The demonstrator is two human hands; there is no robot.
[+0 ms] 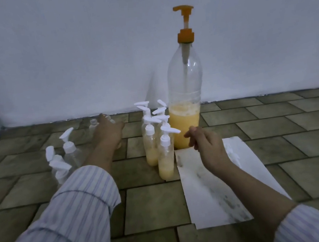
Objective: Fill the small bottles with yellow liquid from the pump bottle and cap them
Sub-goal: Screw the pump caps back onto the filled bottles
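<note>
A tall clear plastic pump bottle with an orange pump head [186, 101] stands on the tiled floor [276, 126], about a third full of yellow liquid. Just beside it cluster small clear bottles with white pump caps [158, 139], holding yellow liquid. The left hand [106, 130] reaches over uncapped empty small bottles [93, 126] (blurred). The right hand [207, 145] hovers over a smudged white paper sheet [209, 191].

Glossy clear plastic pump bottle [185, 81], matt stained paper sheet [213, 190], seemingly rough tiled floor [155, 205].
</note>
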